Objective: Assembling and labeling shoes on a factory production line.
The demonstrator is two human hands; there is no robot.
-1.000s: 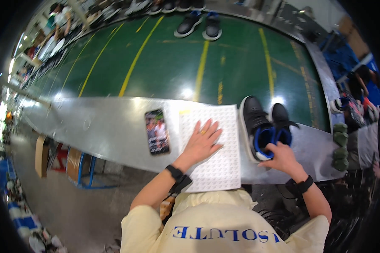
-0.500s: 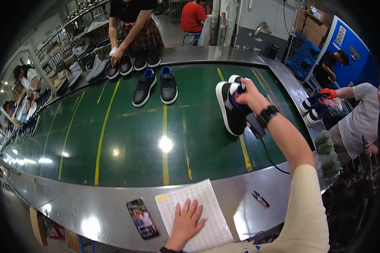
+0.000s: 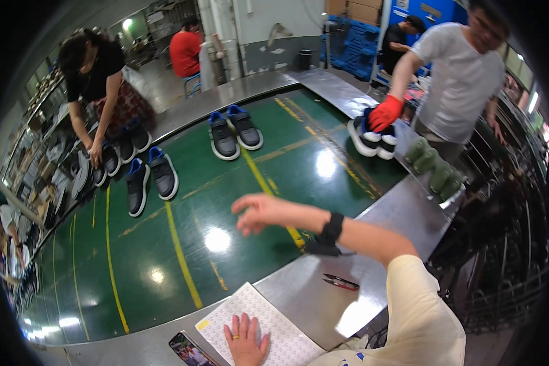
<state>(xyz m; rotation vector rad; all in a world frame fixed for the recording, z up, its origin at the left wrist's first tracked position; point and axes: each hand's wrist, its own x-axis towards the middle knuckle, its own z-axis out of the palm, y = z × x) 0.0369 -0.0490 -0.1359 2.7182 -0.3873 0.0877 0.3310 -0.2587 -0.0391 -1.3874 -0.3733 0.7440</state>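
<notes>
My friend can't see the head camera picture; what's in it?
The person's empty right hand hovers over a green, yellow-striped surface, where two pairs of black, white-soled shoes with blue linings stand. Their left hand rests on a white, patterned rectangular sheet.

A head-worn fisheye camera is looking forward and down across the green belt (image 3: 140, 244), which is filling the middle of the frame. It is sitting near the wearer's right sleeve (image 3: 421, 305) at lower right and left hand (image 3: 246, 343) at bottom centre; the wall (image 3: 265, 61) is appearing farther off, near the top edge.
</notes>
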